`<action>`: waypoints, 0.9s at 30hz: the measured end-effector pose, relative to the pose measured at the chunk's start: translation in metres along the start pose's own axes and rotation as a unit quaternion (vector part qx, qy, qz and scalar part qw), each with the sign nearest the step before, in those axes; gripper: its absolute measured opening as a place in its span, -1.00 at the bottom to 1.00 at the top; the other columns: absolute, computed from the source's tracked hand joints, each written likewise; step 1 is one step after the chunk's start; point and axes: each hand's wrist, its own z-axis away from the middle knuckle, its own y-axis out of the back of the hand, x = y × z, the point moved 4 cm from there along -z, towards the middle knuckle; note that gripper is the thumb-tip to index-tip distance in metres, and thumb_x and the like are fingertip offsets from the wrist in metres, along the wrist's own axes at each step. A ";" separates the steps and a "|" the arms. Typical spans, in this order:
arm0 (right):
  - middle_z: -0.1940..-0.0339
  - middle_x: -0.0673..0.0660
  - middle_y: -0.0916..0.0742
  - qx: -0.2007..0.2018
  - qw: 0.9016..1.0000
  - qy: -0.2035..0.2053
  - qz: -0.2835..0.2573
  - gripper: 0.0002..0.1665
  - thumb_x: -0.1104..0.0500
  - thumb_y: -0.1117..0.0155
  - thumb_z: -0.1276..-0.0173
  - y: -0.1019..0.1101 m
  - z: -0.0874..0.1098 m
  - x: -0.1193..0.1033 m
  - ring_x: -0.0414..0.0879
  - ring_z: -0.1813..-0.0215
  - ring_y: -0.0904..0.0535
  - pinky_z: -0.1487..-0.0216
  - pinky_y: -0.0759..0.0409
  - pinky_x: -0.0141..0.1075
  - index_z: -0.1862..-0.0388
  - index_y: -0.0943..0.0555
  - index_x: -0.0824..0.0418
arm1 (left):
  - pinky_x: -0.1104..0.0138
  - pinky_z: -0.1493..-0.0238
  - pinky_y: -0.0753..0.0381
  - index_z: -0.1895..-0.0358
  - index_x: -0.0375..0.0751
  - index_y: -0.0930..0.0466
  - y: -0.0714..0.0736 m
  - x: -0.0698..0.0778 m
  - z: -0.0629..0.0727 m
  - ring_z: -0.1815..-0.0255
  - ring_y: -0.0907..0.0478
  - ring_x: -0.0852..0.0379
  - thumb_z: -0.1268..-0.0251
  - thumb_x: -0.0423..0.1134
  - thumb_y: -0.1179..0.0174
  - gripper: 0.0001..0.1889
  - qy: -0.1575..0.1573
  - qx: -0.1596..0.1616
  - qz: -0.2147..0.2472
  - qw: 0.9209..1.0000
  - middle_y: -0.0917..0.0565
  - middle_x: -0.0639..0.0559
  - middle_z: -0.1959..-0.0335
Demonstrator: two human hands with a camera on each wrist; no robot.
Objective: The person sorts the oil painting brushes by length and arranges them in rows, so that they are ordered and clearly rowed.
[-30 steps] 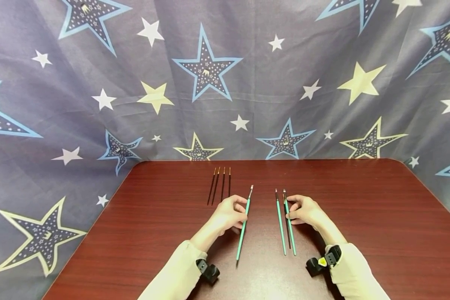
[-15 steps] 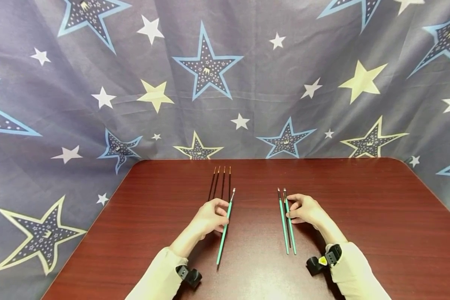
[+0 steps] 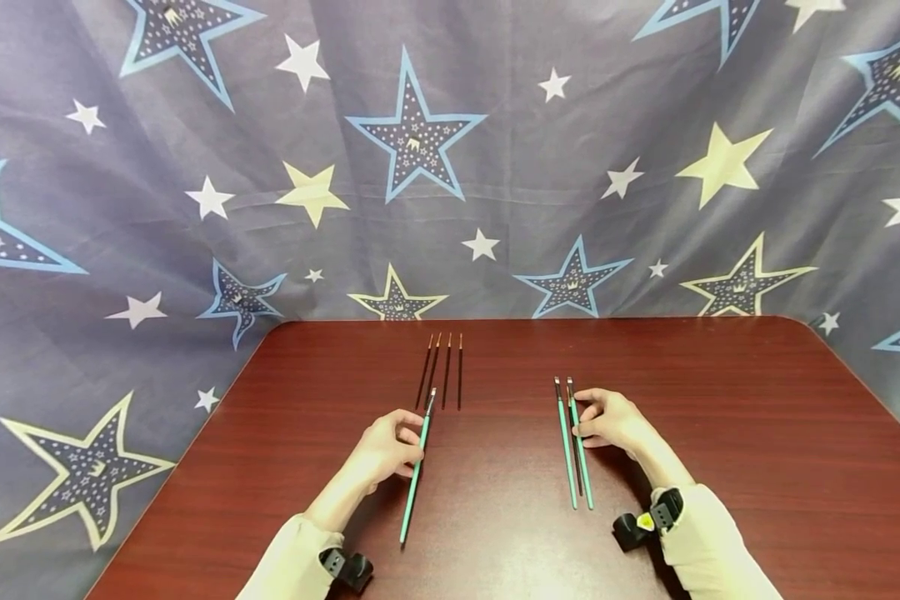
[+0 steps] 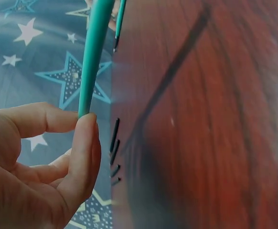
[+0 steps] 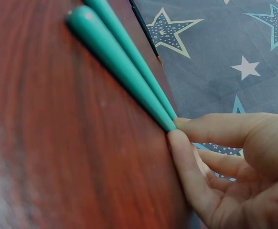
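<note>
In the head view my left hand [image 3: 385, 447] pinches a teal paintbrush [image 3: 414, 487] between thumb and fingers, bristles pointing away. The left wrist view has its handle [image 4: 95, 57] rising from the fingertips, with a long shadow on the tabletop. On the right, my right hand [image 3: 612, 421] pinches another teal paintbrush [image 3: 584, 475] from its right side. Close along its left lie a thin black paintbrush [image 3: 578, 477] and a second teal paintbrush [image 3: 567, 450]. Two teal handles [image 5: 124, 71] run side by side up to the thumb and forefinger in the right wrist view.
Several thin black paintbrushes [image 3: 460, 375] lie in a row at the back, left of centre, just beyond the left hand's brush. Behind the reddish-brown table [image 3: 720, 375] hangs a grey cloth [image 3: 495, 192] printed with stars.
My left hand has moved left across the table with its teal paintbrush, uncovering the row of black brushes. The leftmost brush by my right hand has shifted slightly right, while that hand keeps its place.
</note>
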 end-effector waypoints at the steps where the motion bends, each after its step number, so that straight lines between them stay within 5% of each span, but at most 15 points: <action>1: 0.42 0.16 -0.50 0.000 1.000 0.000 0.001 -0.27 0.50 -0.25 -0.02 0.000 0.000 0.000 -0.15 0.46 -0.60 0.37 -0.69 -0.23 -0.22 -0.26 0.49 | 0.26 0.58 -0.66 -0.01 -0.31 -0.44 0.001 -0.001 0.001 0.64 -0.53 0.13 0.10 -0.56 -0.15 -0.54 0.001 -0.002 0.004 1.000 -0.52 -0.10 0.42; 27: 0.43 0.15 -0.49 0.000 1.000 -0.004 0.002 -0.28 0.49 -0.25 -0.03 0.000 0.000 0.000 -0.15 0.46 -0.59 0.37 -0.69 -0.23 -0.22 -0.26 0.49 | 0.23 0.58 -0.66 0.04 -0.40 -0.42 0.014 -0.021 0.012 0.62 -0.53 0.11 0.18 -0.59 -0.17 -0.53 0.034 0.002 -0.018 0.999 -0.54 -0.11 0.51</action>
